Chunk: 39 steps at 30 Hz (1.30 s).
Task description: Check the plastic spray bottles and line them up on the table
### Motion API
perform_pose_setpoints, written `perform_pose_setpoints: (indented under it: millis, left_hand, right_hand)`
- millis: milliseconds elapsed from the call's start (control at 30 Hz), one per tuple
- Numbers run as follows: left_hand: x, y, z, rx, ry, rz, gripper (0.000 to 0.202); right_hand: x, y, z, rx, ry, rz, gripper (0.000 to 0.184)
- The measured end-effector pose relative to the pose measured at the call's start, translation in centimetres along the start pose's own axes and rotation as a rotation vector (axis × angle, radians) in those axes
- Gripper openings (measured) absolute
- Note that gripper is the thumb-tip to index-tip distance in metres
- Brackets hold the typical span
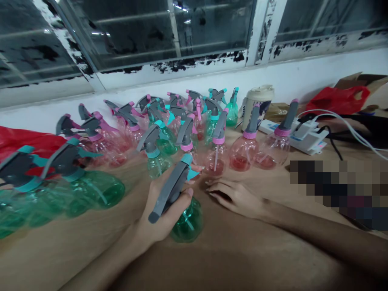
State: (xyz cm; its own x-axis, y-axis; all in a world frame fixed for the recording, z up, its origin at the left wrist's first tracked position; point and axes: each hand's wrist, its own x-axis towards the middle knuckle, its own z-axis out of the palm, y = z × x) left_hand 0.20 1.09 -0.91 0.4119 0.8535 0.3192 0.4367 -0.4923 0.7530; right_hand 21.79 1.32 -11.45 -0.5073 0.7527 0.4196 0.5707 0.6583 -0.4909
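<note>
My left hand is wrapped round the neck of a green spray bottle with a grey and turquoise trigger head. The bottle is near the middle of the table and holds a little green liquid with a white dip tube in it. Beside it to the right, my right hand rests near the tabletop, its fingers loosely bent, a gap between thumb and fingers, nothing in it. Just beyond the hands stand a clear spray bottle with a pink collar and a pinkish spray bottle.
Several green spray bottles crowd the left, near a red plastic bag. More pink and green bottles line the back by the wall. At right are a coffee cup, a power strip with white cables and another red bag.
</note>
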Motion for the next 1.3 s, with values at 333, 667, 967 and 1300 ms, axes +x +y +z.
perform_pose_setpoints:
  millis: [333,667,967,1300]
  left_hand:
    - [-0.2,-0.6,0.3,-0.007,-0.001,-0.019,0.035]
    - [-0.1,-0.6,0.3,-0.069,-0.014,-0.014,0.033]
    - [-0.3,-0.6,0.2,-0.042,0.005,-0.052,0.024]
    - [-0.3,-0.9,0.2,-0.092,-0.033,-0.042,0.029]
  right_hand:
    - [1.1,0.0,-2.8,0.704,0.052,0.363,0.022]
    - [-0.7,-2.2,0.1,0.443,0.051,0.195,0.019]
    - [0.0,1.2,-2.0,0.173,0.09,-0.058,0.014]
    - [0.8,1.3,-4.6,0.004,0.197,-0.04,0.019]
